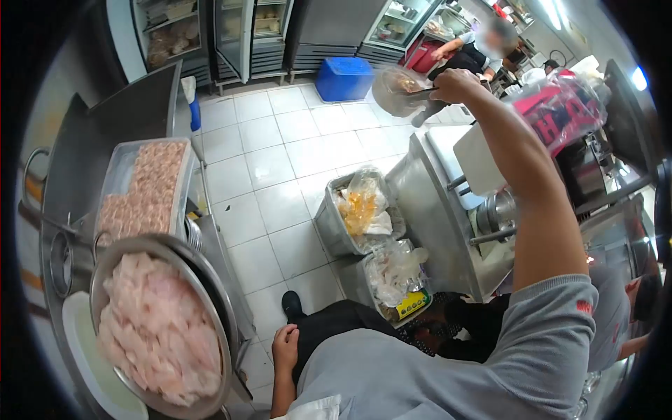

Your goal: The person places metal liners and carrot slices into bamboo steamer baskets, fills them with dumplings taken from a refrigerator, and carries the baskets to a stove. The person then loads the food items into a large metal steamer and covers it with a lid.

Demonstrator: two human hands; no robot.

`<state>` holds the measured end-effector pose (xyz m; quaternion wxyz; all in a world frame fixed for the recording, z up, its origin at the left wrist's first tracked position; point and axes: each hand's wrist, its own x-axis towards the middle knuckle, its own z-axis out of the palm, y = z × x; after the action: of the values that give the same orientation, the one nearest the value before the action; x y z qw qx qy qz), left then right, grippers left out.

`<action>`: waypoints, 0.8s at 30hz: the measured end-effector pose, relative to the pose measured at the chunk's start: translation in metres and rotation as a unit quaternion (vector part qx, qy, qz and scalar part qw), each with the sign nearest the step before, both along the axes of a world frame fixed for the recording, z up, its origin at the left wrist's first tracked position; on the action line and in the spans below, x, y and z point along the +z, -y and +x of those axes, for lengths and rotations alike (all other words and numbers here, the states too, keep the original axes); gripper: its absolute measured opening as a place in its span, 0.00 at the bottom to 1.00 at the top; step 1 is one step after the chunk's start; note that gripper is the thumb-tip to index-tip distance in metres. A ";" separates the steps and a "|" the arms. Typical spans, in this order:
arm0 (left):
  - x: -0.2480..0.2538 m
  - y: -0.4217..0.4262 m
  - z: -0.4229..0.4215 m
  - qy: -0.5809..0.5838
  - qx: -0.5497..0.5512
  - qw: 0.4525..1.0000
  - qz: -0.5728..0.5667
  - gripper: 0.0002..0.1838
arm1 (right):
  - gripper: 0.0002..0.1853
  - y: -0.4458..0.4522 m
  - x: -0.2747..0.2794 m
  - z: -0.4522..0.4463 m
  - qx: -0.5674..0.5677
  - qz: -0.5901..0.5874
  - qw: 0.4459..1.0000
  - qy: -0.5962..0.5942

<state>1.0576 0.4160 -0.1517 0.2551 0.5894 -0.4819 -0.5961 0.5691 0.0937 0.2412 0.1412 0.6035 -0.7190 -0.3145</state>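
Note:
My right hand (458, 87), on an outstretched arm, is closed around the dark handle of a round, bowl-like vessel (399, 92). The vessel is greyish and looks see-through, with something brown inside; its exact kind is unclear. Low beside my dark trousers hangs my left hand (285, 345), fingers loosely bent and nothing visible in them. To the left of it, a large metal bowl (225, 329) is heaped with pale pink raw meat or fish slices (161, 322). Behind that bowl sits a clear plastic tub (115, 164) of pinkish minced-looking pieces (157, 178).
Two bins (329, 220) with plastic bags stand against a steel counter (437, 224). A blue container (344, 78) is near the fridges (234, 42). One person (483, 52) stands at the back, and another in grey (609, 315) is close on my right. White tiles (273, 185) cover the floor.

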 end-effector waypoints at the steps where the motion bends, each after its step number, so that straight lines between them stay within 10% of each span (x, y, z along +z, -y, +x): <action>1: -0.003 0.006 -0.002 -0.004 -0.003 1.000 0.003 0.11 | 0.21 0.012 0.002 -0.011 -0.043 0.009 0.999 -0.005; 16: -0.012 0.060 -0.029 0.015 0.233 0.963 0.132 0.13 | 0.25 0.041 -0.040 -0.223 -0.248 0.081 0.965 -0.001; 24: -0.011 0.068 -0.054 0.033 0.281 0.949 0.137 0.13 | 0.24 0.024 -0.056 -0.287 -0.459 0.186 0.861 0.114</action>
<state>1.0036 0.3475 -0.1624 0.3129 0.7495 -0.2187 -0.5408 0.2825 0.0697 0.1856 -0.2164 0.2517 -0.8540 -0.4006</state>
